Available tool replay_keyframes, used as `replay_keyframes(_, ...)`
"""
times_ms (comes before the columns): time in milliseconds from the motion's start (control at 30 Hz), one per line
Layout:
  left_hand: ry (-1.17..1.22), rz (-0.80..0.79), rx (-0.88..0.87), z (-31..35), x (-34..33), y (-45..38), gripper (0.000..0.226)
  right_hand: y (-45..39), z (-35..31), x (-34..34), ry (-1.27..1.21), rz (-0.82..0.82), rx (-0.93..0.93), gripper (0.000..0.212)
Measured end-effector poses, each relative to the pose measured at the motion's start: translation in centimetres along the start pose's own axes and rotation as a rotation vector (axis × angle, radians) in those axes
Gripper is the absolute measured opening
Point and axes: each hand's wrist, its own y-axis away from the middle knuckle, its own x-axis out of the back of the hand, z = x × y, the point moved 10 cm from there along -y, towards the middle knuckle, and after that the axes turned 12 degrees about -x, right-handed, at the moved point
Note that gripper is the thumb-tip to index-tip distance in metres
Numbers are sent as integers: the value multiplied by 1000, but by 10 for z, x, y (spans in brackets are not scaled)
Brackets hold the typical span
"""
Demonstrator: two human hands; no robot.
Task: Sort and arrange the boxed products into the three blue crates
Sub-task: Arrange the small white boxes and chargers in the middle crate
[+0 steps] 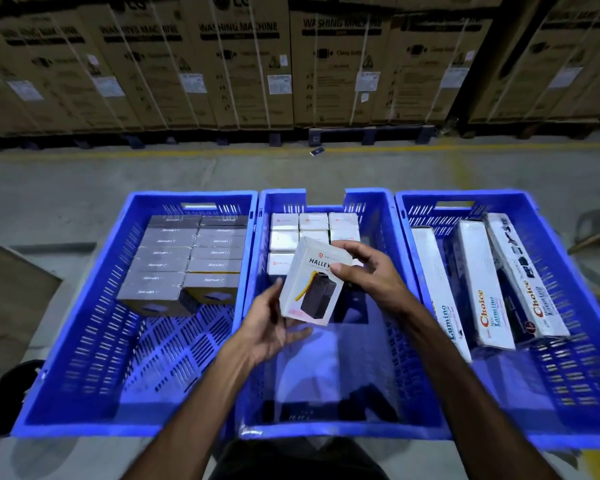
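Observation:
Three blue crates stand side by side on the floor. Over the middle crate [250, 306] I hold a white Halley box [310, 282] with both hands. My right hand [364, 268] grips its upper right corner, thumb on the front face. Beneath it, my left hand [274, 323] cups the lower left edge, fingers spread under the box. Several white boxes [312, 226] fill the far end of the middle crate. The left crate [84, 323] holds two rows of grey boxes [187, 258]. In the right crate [575, 306] lie three long white Choice Lumino boxes [482, 282].
A wall of large washing-machine cartons [243, 64] on pallets runs along the back, beyond a yellow floor line [222, 152]. A small dark object [317, 151] lies on the floor there. A brown board [11, 289] sits at the left, a black round object [11, 393] near the left crate's corner.

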Motion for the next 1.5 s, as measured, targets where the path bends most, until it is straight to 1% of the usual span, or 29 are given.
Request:
replay_keyframes(67,-82,60,-167,30,8,2,44,4,-3,6,49,19,18,49)
replay_keyframes(100,-161,90,-288,48,11,5,38,5,-1,7,91,23,16,50)
replay_keyframes(167,-390,154,-541,86,17,17,20,-1,10,6,177,20,-15,53)
replay_keyframes(200,-497,180,-636,99,20,21,17,-5,18,4,228,20,-34,57)
replay_keyframes(267,-618,220,-744,114,26,26,20,-16,36,-7,345,9,-76,64)
replay_keyframes(300,-641,242,-768,117,31,26,22,-21,46,-14,385,-1,-89,63)
replay_keyframes(367,-689,280,-790,118,44,25,25,-30,60,-33,466,-25,-80,59)
replay_keyframes(400,-727,290,-792,116,50,24,25,-36,67,-40,519,-13,-61,63)
replay_keyframes(467,-802,311,-788,109,61,24,25,-46,78,-53,621,18,-21,70)
replay_keyframes(533,-867,326,-802,104,63,26,25,-57,90,-59,722,87,-23,71)
replay_keyframes(600,-915,334,-817,103,59,29,27,-60,91,-69,735,126,-3,67)
replay_keyframes(667,-944,340,-832,103,56,33,26,-64,93,-81,735,111,13,63)
replay_keyframes(700,-962,339,-832,103,55,33,22,-66,97,-84,751,98,6,61)
replay_keyframes(767,-1019,320,-830,102,53,33,15,-69,103,-86,769,97,-4,58)
replay_keyframes(867,-1104,275,-821,105,50,33,16,-70,108,-82,817,145,8,55)
replay_keyframes(967,-1125,233,-808,106,49,33,21,-68,112,-77,884,212,15,59)
replay_keyframes(1067,-1149,227,-849,105,47,37,27,-67,122,-74,837,236,-18,69)
replay_keyframes(1133,-1179,237,-896,104,43,41,28,-68,129,-72,803,235,-30,68)
replay_keyframes(1267,-1216,264,-966,103,38,47,28,-66,139,-75,786,173,-21,41)
replay_keyframes(1300,-1227,273,-982,102,38,49,28,-65,141,-77,783,143,-31,37)
replay_keyframes(1367,-1255,282,-1006,102,36,51,28,-67,148,-79,778,93,-71,36)
replay_keyframes(1500,-1283,286,-1010,102,35,51,27,-76,162,-74,753,49,-147,38)
